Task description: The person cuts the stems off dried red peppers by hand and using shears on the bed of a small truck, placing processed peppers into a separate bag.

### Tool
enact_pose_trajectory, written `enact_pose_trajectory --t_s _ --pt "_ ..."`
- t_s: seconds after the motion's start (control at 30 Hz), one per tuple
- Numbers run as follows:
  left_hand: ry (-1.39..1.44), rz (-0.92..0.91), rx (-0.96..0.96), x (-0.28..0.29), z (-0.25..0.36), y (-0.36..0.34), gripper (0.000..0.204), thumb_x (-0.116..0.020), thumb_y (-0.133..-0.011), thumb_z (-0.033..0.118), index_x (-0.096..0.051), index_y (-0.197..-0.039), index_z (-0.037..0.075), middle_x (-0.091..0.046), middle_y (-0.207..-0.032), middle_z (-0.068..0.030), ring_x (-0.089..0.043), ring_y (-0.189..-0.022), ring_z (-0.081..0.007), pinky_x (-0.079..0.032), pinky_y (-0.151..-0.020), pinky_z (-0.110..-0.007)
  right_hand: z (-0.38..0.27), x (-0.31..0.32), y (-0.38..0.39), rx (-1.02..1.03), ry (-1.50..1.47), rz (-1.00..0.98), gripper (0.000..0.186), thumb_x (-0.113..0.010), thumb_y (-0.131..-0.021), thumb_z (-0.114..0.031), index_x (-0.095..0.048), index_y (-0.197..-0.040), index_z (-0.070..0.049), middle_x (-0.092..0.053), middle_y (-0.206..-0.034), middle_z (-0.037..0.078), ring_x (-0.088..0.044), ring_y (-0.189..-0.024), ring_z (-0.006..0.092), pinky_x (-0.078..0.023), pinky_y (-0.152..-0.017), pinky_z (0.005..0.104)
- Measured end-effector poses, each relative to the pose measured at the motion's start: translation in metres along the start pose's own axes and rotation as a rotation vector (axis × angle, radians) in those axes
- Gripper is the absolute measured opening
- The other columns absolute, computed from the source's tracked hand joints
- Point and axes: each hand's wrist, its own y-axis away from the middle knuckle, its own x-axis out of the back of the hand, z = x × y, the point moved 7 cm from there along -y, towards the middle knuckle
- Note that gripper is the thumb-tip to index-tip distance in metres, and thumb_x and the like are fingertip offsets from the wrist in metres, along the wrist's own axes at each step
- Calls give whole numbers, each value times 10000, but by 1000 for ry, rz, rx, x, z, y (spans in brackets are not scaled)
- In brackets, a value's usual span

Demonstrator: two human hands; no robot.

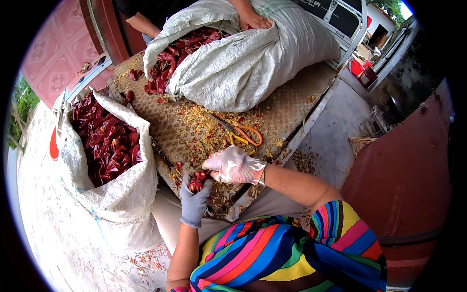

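My left hand, in a grey glove, is closed around a small bunch of dried red chillies. Right beside it, my right hand, in a pink and white patterned glove, has its fingers curled in at the edge of that bunch. A dark red piece shows under those fingers, partly hidden. Just beyond my right hand lie scissors with orange handles on the metal platform; yellow handles show beneath them. Yellowish chilli stems and seeds are strewn about the platform.
An open white woven sack of dried chillies stands at left. Across the platform lies a bigger white sack, its mouth spilling chillies. Another person's hand rests on it. A dark red metal panel rises on the right.
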Motion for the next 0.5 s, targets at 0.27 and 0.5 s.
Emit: enact_pose_trajectory --t_s 0.27,0.5 --pt "284 -128 49 -15 -11 -3 543 -585 -762 -101 -472 -1280 16 -585 -1150 -41 -580 -969 -116 -487 -783 -249 -3 2 10 -135 -647 157 232 -644 -788 -137 -625 -1005 -57 -672 -900 97 -665 -839 236 -525 -749 320" --pt "400 -146 138 -19 -32 3 416 -595 -748 -109 -560 -1140 26 -629 -989 -37 -614 -772 -138 -513 -710 -256 5 -30 14 -255 -1090 61 168 -601 -869 -86 -614 -1014 -1 -673 -947 43 -622 -870 108 -500 -789 263"
